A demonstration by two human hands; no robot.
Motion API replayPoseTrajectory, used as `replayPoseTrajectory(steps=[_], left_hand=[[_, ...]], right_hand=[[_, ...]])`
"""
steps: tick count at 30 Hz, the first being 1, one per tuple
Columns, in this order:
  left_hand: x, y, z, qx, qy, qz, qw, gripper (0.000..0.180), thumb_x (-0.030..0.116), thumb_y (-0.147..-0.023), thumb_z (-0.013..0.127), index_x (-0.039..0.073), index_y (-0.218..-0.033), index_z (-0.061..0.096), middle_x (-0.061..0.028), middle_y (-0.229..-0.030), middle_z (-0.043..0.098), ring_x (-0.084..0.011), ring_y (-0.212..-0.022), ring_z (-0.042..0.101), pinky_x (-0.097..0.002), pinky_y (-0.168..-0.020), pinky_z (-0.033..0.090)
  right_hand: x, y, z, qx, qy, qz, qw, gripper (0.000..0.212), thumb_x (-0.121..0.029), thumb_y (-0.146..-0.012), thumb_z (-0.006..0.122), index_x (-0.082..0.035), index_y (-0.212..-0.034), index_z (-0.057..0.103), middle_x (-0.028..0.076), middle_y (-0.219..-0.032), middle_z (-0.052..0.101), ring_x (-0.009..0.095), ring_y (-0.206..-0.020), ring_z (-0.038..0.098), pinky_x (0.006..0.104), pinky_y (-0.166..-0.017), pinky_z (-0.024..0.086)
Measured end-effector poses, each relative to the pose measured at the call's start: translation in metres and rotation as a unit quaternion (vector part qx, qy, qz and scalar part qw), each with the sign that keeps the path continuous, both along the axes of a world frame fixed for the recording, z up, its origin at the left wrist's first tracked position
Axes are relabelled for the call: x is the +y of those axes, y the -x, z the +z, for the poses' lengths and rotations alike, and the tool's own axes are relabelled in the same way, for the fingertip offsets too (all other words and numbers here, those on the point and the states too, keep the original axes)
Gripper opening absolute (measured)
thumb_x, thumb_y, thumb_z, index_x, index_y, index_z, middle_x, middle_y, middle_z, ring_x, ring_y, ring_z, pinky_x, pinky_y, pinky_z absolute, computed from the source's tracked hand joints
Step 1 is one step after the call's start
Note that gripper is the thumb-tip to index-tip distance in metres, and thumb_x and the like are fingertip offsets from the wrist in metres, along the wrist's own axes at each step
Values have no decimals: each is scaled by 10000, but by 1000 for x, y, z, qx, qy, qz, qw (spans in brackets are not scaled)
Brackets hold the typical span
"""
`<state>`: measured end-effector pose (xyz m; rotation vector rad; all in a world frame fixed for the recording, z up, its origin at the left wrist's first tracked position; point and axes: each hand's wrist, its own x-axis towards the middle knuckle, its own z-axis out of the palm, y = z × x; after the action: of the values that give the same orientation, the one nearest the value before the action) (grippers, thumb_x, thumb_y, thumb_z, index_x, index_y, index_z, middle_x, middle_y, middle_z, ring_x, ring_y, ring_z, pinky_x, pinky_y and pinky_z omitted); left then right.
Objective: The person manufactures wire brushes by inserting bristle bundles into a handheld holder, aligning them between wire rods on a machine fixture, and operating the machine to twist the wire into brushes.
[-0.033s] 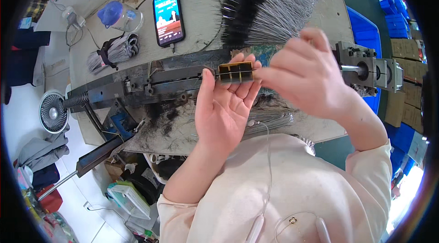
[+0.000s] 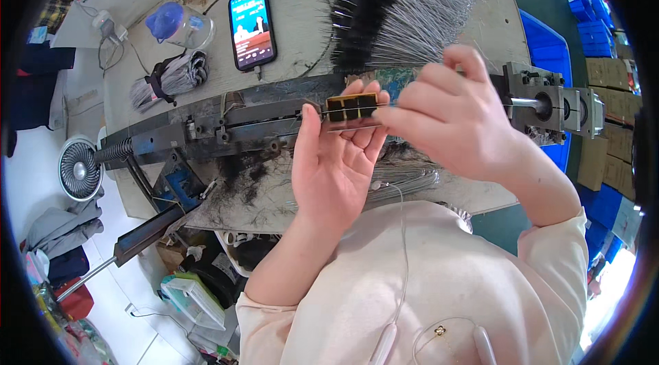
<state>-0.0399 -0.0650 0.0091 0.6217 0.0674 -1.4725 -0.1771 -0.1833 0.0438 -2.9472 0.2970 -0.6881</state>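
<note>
A small gold-edged box with black filling (image 2: 351, 108) is held in my left hand (image 2: 336, 169), palm up. The thumb is at its left end and the fingers curl behind it. What the black filling is, bristles or something else, I cannot tell. Thin wire (image 2: 384, 107) runs sideways across the box toward my right hand (image 2: 453, 114). That hand is closed in a pinch at the right end of the box, its fingertips on the wire and partly hidden. Both hands are over a long dark metal machine bed (image 2: 264, 112).
Beyond my hands lies a pile of twisted-wire brushes with black bristles (image 2: 367, 8). A phone (image 2: 252, 28), a lidded clear jar (image 2: 185, 25) and a tied wire bundle (image 2: 175, 75) are to the left. A machine chuck (image 2: 539, 105) stands at right. More wires (image 2: 412, 178) lie near me.
My right hand has shifted slightly left and down along the wire. The box has tilted a little in my left hand; the rest looks the same.
</note>
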Motion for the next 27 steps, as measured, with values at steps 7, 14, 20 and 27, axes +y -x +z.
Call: replayPoseTrajectory(steps=[7, 14, 20, 27], left_hand=[[1, 1, 1, 14, -5, 16, 1000, 684, 526, -971, 343, -22, -1380, 378, -149, -1398, 444, -222, -1275, 444, -373, -1138, 269], [1, 2, 2, 18, 2, 19, 1000, 686, 528, -970, 340, -19, -1382, 376, -146, -1415, 420, -222, -1298, 410, -370, -1141, 255], [0, 1, 11, 26, -4, 16, 1000, 730, 551, -960, 357, -43, -1382, 341, -170, -1403, 407, -256, -1311, 387, -380, -1136, 259], [-4, 1, 19, 17, -33, -2, 999, 732, 550, -958, 381, -57, -1366, 334, -185, -1396, 386, -274, -1322, 369, -382, -1132, 264]], right_hand=[[-13, -4, 4, 14, -5, 1, 1000, 154, -149, -673, 635, -138, -825, 612, -36, -741, 510, 144, -739, 526, 369, -809, 370], [-10, 2, 5, 28, 28, 1, 999, 169, -130, -666, 655, -129, -829, 609, -33, -760, 538, 151, -754, 542, 374, -830, 376], [-4, 8, -5, -23, -53, -40, 998, 219, -104, -638, 692, -116, -832, 589, -2, -799, 542, 180, -807, 553, 385, -865, 378], [0, 21, -13, 24, -37, -88, 995, 256, -123, -592, 729, -126, -820, 612, 10, -890, 554, 196, -916, 545, 398, -878, 377]])
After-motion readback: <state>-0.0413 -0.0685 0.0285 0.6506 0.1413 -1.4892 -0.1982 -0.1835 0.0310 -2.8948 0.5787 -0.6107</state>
